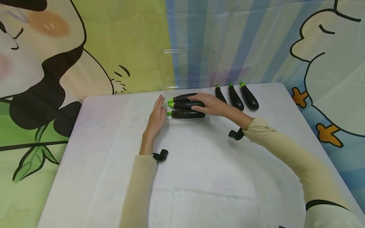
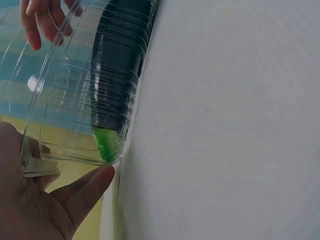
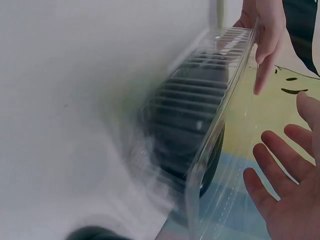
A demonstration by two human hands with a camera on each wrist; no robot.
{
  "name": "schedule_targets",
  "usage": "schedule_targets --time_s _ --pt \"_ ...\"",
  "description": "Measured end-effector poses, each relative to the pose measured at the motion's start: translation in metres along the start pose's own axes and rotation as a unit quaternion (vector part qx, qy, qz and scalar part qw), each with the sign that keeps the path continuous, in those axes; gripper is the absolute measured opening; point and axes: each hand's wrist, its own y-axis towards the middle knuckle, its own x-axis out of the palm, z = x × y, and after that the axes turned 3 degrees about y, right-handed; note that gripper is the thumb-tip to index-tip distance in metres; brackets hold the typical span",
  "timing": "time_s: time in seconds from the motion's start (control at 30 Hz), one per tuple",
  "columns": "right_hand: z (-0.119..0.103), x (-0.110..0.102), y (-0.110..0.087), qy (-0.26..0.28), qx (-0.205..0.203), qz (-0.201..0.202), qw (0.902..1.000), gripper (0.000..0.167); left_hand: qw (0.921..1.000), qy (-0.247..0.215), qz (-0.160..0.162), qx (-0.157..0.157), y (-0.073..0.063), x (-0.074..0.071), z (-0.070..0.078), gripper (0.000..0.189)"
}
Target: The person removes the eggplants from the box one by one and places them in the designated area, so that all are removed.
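A clear plastic clamshell box [image 1: 209, 118] stands at the table's far side, its transparent lid [image 1: 189, 68] raised at the back. Inside lie three dark eggplants with green stem ends to the left: a front one [image 1: 186, 114], a middle one [image 1: 185, 104] and a back one [image 1: 182, 97]. My left hand [image 1: 157, 118] rests along the box's left end with straight fingers; its thumb [image 2: 95, 192] touches the lower corner. Above the eggplants' right ends is my right hand [image 1: 212, 105]; the right wrist view shows its fingers [image 3: 282, 155] spread, holding nothing.
Right of the box, three more eggplants lie on the white table: one nearest the box [image 1: 220, 94], a middle one [image 1: 236, 98] and an outer one [image 1: 249, 97]. A printed cartoon curtain [image 1: 137, 47] hangs close behind the table and the raised lid.
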Motion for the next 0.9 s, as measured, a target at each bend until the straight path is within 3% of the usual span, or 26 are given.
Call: schedule_targets --time_s 0.23,0.43,0.9 --pt "-0.003 0.01 0.019 0.029 -0.007 -0.036 0.9989 0.05 1.0 0.001 0.001 0.002 0.001 0.0 0.0 0.053" --pt "0.0 0.022 0.031 0.007 -0.018 -0.067 0.9976 0.051 1.0 0.003 -0.001 0.004 0.002 0.0 -0.001 0.053" --pt "0.005 0.041 0.045 -0.003 0.015 -0.113 0.9934 0.056 1.0 0.004 0.004 0.001 0.0 0.0 -0.001 0.052"
